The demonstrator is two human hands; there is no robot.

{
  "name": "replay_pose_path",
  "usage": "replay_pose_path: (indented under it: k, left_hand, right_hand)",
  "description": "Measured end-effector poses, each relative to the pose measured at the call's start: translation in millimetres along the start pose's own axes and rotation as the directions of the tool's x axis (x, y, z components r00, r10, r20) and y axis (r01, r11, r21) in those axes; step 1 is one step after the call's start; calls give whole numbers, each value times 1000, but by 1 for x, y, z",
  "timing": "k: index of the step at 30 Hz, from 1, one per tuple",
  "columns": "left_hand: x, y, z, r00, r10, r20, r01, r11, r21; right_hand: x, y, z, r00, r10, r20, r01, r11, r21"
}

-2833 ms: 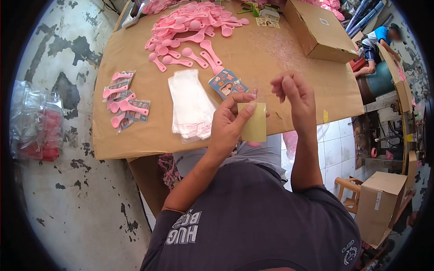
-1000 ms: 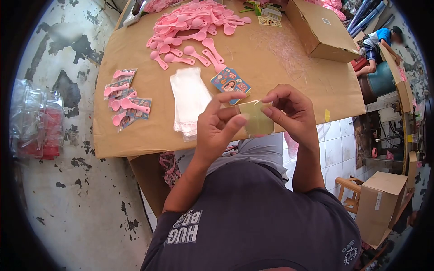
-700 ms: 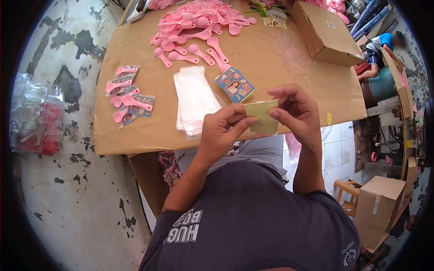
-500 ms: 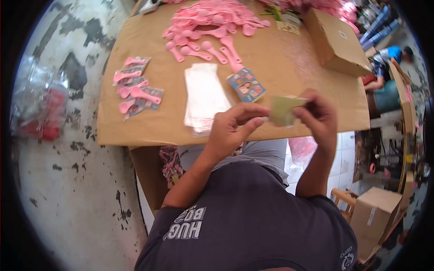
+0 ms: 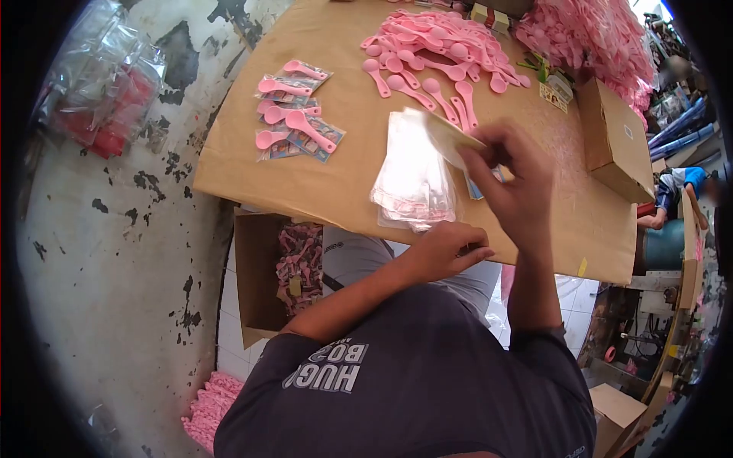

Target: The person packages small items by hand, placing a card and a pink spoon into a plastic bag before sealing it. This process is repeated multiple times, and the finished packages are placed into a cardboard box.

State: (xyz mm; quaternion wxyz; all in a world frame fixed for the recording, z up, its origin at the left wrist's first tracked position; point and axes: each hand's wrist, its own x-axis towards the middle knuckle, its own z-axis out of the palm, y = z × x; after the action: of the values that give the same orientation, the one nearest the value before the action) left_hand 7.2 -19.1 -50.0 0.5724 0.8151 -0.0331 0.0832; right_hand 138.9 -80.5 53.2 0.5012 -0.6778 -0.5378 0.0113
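Note:
My right hand [image 5: 513, 164] is raised over the table and pinches a thin, pale flat piece [image 5: 450, 135], blurred and seen nearly edge-on. It hangs above a stack of clear plastic bags [image 5: 412, 172]. My left hand [image 5: 452, 250] is at the table's front edge, just below the bags, its fingers bent and a gap between them and the thumb; nothing shows in it. Behind my right hand, a blue printed card pack [image 5: 477, 187] is mostly hidden. Several pink spoons [image 5: 435, 46] are heaped beyond the bags.
Packed pink spoons with cards [image 5: 294, 118] lie at the left of the table [image 5: 336, 183]. A cardboard box [image 5: 611, 137] stands at the right, near a large pink pile [image 5: 584, 46]. An open carton [image 5: 256, 271] is below the table. Another person [image 5: 676, 187] is at far right.
The view has shifted. My right hand has lifted the flat piece up over the bags and across the blue pack. My left hand has come away from it, down to the table edge.

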Motion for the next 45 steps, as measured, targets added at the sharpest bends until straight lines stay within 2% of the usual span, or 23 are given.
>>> replay_pose_path:
  k: [2,5,7,8,10,11,12,15,19,21,24,28,29,30,32,36,38,39,40,41,42,44,45]
  left_hand:
    - [-1,-8,6,996,73,-52,-74,997,-14]
    - [-8,-10,15,966,197,-167,-196,980,22]
    - [-6,-10,17,882,338,-328,-307,941,145]
    - [-8,-10,14,882,333,-334,-302,942,143]
    - [-10,11,-4,972,128,-196,-185,933,-310]
    - [-9,-28,16,993,112,-40,-108,990,91]
    - [-9,-19,13,974,172,-145,-181,982,-49]
    - [-6,-13,15,985,155,-70,-154,988,24]
    - [-6,-15,18,981,161,-103,-156,986,61]
    - [-5,-15,14,986,140,-95,-134,989,69]
    - [-7,-12,13,985,155,-82,-150,987,61]
    - [-8,-7,8,964,231,-132,-226,973,49]
    - [-9,-5,9,947,274,-168,-267,962,66]
    - [-10,-2,8,948,274,-160,-270,962,49]
    - [-9,6,4,917,333,-217,-318,942,103]
    - [-9,19,-4,911,339,-236,-332,941,71]
    - [-11,22,-10,962,253,-99,-264,957,-117]
    - [-11,22,-8,965,246,-94,-256,960,-115]
    - [-11,22,-4,978,193,-84,-210,861,-463]
    - [-11,22,-2,988,145,-58,-139,647,-750]
    - [-10,22,-3,988,142,-53,-134,650,-748]
    - [-8,21,-10,989,144,-35,-97,450,-888]
    - [-8,22,-11,994,109,-23,-70,454,-888]
  right_hand:
    - [20,-16,27,990,-106,-95,113,991,69]
    - [26,-42,39,977,-209,43,207,977,54]
    - [16,-61,24,955,-279,102,261,952,158]
    - [12,-69,15,940,-321,116,296,936,190]
    - [-9,-96,8,964,-262,-49,257,867,428]
    - [-15,-106,1,955,-285,-85,287,808,515]
    - [-19,-113,-4,933,-346,-100,334,724,604]
    - [-26,-129,-11,879,-462,-120,363,484,796]
    - [-33,-138,-12,855,-493,-162,366,351,862]
    - [-38,-137,-13,848,-501,-171,374,339,863]
    - [-49,-130,-24,881,-437,-181,387,446,807]
    - [-49,-76,-68,830,-549,-105,487,618,617]
    - [-67,-69,-71,935,-323,-144,349,778,523]
    - [-85,-62,-72,974,-83,-210,168,887,430]
    - [-84,-43,-78,989,135,-56,-112,946,303]
    - [-98,-3,-61,976,179,125,-201,961,190]
    - [-106,6,-53,953,179,243,-228,955,190]
    - [-112,10,-51,947,226,229,-279,930,238]
    - [-116,16,-48,947,228,226,-282,927,246]
    - [-120,22,-46,938,283,201,-336,883,326]
    - [-122,25,-46,924,338,179,-382,831,404]
    - [-121,26,-49,896,397,197,-442,770,460]
    - [-119,26,-51,863,451,225,-500,702,507]
